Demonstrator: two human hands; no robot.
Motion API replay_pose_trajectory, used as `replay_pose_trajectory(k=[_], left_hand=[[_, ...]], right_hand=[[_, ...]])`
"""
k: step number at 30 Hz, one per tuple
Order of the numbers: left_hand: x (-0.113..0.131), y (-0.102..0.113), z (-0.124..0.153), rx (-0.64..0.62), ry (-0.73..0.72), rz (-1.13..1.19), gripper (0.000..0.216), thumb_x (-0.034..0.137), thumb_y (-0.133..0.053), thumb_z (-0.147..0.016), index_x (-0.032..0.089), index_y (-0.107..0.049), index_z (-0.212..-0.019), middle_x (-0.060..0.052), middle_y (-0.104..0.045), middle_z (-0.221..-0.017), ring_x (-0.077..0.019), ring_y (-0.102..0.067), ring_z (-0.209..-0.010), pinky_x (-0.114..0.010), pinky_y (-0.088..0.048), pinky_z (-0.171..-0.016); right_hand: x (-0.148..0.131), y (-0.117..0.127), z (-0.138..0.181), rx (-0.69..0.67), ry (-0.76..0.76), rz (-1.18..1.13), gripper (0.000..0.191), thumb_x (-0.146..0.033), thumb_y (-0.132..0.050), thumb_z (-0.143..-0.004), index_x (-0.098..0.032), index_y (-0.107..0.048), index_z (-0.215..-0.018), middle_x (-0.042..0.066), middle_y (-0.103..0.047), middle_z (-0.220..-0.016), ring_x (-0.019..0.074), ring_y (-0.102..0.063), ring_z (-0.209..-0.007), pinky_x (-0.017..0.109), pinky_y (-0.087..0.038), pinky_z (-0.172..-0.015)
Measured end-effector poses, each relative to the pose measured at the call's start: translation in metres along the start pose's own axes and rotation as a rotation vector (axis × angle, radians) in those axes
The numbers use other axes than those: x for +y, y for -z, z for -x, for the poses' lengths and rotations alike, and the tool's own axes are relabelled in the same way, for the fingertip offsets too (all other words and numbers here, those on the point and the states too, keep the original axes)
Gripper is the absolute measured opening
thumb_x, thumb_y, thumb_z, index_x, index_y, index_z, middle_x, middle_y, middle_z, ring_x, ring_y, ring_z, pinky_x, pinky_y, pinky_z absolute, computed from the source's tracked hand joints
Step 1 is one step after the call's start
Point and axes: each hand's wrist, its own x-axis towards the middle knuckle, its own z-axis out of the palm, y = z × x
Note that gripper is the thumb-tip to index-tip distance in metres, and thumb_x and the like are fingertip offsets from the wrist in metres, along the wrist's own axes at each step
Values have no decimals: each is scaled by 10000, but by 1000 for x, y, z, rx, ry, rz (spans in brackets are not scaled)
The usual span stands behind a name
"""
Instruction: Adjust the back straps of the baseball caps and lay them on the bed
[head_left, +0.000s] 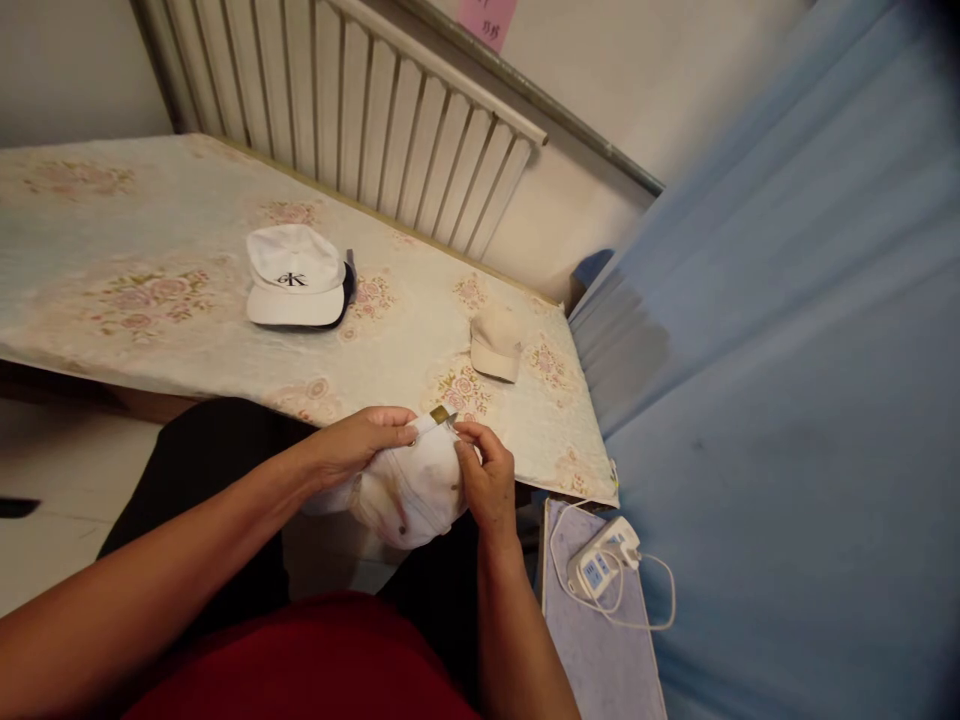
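I hold a white cap (pixel 409 490) over my lap with both hands. My left hand (pixel 358 443) grips its back edge, fingers closed by a small brass-coloured buckle (pixel 442 413). My right hand (pixel 489 480) pinches the cap's strap just right of the buckle. On the table ahead lies a white cap with a black logo (pixel 294 274), resting on something dark. A beige cap (pixel 495 342) lies further right, near the table's corner.
The table wears a pale floral cloth (pixel 150 300). A white radiator (pixel 375 110) stands behind it. A blue curtain (pixel 787 350) fills the right side. A white power strip with its cord (pixel 600 565) lies on a lilac surface (pixel 600 650) below.
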Motion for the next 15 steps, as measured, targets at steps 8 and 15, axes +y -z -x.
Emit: replay_pose_trajectory(k=[8,15], left_hand=[[1,-4,0,-16,4,-14,325,383,-773,-703,136,-606,-833,-14,-626,-702,-125,-551,-583,-238,-383,-569],[-7,-1,2,-18,14,-47,349,403,-760,-706,138,-588,-853,1,-606,-699,-115,-530,-581,-230,-369,-567]], right_hand=[[-3,-8,1,-4,-72,-91,198,-228,-569,-810,-219,-631,-997,7,-709,-835,170,-644,-745,278,-502,-694],[-7,-17,2,2,-192,-172,194,-262,-606,-759,-220,-577,-946,-44,-637,-668,140,-559,-568,247,-443,-545]])
